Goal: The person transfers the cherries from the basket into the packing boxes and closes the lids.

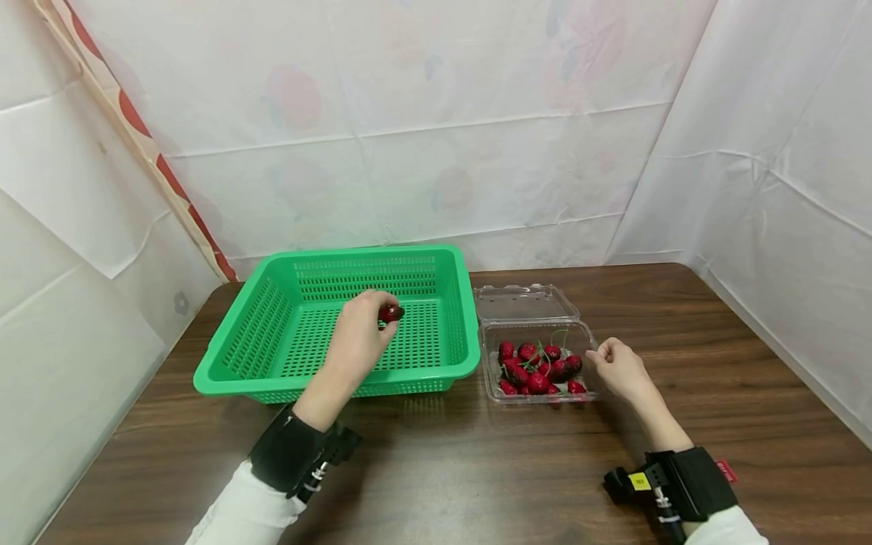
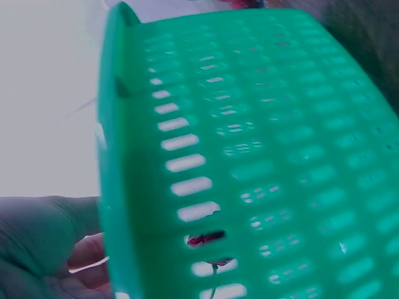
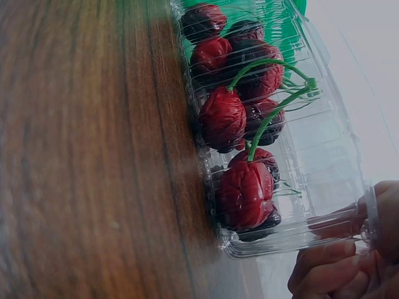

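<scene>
Over the green basket [image 1: 235,363], my left hand [image 1: 357,333] pinches a dark red cherry [image 1: 391,313] between thumb and fingers. The left wrist view shows the basket wall [image 2: 134,187] in front of that hand [image 2: 50,249], covering most of the fingers; bits of red and a stem show through the slots. My right hand [image 1: 618,367] grips the right rim of a clear plastic box [image 1: 490,378], its thumb and finger on either side of the edge [image 3: 368,230]. Several red cherries [image 1: 537,383], some with green stems [image 3: 265,65], lie inside the box.
The box's clear lid [image 1: 524,304] lies folded back behind it. Both containers stand side by side on a dark wooden table [image 1: 436,462]. White patterned sheeting [image 1: 422,151] rises behind the table and along both sides.
</scene>
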The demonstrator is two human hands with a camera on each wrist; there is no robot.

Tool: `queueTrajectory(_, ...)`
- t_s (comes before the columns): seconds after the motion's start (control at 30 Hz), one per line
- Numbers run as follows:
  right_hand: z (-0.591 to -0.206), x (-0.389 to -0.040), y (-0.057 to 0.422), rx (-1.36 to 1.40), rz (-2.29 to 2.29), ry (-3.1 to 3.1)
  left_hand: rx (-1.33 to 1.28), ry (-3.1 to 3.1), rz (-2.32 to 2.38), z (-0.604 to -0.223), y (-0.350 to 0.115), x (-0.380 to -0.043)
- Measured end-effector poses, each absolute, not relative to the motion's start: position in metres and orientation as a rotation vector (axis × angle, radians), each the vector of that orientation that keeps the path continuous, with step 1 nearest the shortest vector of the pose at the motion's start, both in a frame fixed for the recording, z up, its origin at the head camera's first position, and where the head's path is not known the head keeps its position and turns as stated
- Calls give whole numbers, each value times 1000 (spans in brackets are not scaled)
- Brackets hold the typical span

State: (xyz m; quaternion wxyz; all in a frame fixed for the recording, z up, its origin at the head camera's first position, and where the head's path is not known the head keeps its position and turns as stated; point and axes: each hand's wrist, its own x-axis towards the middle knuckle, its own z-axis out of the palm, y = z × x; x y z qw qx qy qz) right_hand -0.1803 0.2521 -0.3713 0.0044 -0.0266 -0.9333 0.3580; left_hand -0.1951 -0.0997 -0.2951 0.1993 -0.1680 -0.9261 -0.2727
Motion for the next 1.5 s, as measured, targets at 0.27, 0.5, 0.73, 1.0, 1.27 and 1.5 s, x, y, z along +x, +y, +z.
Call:
queueTrajectory(0.27,-371,-179,252,-87,1122,-2919,-550,-2468,-863,-286,-88,-182)
queueTrajectory(0.5,-370,-180,252,-86,1128,-2916,-629,-2378,-908,-282,-75,-173)
queueTrajectory(0.73,-369,-181,252,-77,1122,-2908,-707,-2303,-934,-283,-59,-168)
queueTrajectory(1.0,-371,-181,252,-92,1123,-2912,-830,-2214,-955,-287,-43,-169)
queueTrajectory(1.27,-371,-181,252,-96,1122,-2911,-957,-2142,-917,-292,-22,-168)
queueTrajectory(1.5,-372,-181,252,-85,1101,-2902,-1102,-2125,-836,-302,-1,-167)
